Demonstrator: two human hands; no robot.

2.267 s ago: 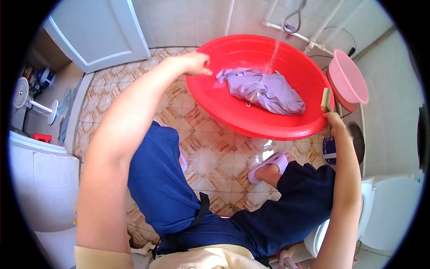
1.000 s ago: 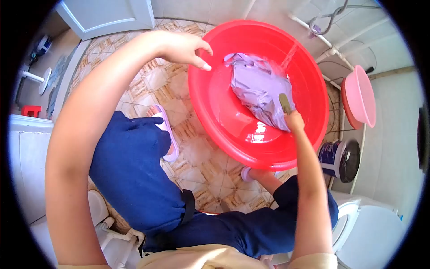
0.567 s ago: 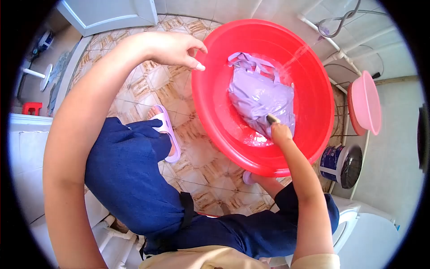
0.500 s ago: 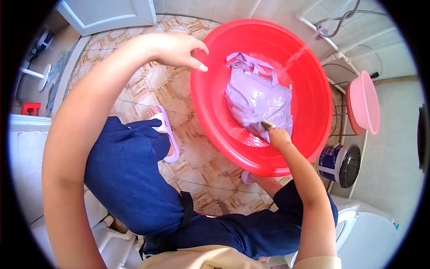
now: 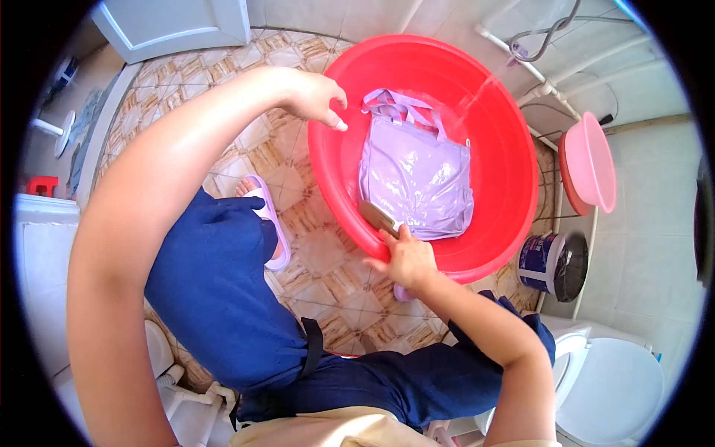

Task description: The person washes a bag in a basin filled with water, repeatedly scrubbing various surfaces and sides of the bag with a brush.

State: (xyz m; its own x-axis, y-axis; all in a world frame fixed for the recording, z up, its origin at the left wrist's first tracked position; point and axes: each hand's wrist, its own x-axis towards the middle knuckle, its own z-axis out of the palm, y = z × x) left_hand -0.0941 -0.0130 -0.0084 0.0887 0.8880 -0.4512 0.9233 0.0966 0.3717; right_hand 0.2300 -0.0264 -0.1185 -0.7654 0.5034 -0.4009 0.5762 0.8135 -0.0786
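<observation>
A wet lilac tote bag (image 5: 417, 179), its straps toward the far side, lies fairly flat in a large red basin (image 5: 495, 179). My right hand (image 5: 410, 261) is at the near rim, its fingers on one end of a brown brush (image 5: 378, 217) with the thumb sticking out to the left. The brush overlaps the bag's near left corner. Over the basin's left rim, my left hand (image 5: 316, 97) hangs with curved fingers apart, holding nothing and away from the bag.
A thin water stream (image 5: 480, 93) falls into the basin from the upper right. Pink basin (image 5: 592, 160) hangs by the wall pipes, above a bucket (image 5: 540, 262). The toilet (image 5: 611, 387) is at lower right; a white door (image 5: 175, 26) stands at upper left.
My right hand has moved left with the brush, from the bag's near edge to the basin's near left rim. The bag lies flatter. My left hand stays nearly in place.
</observation>
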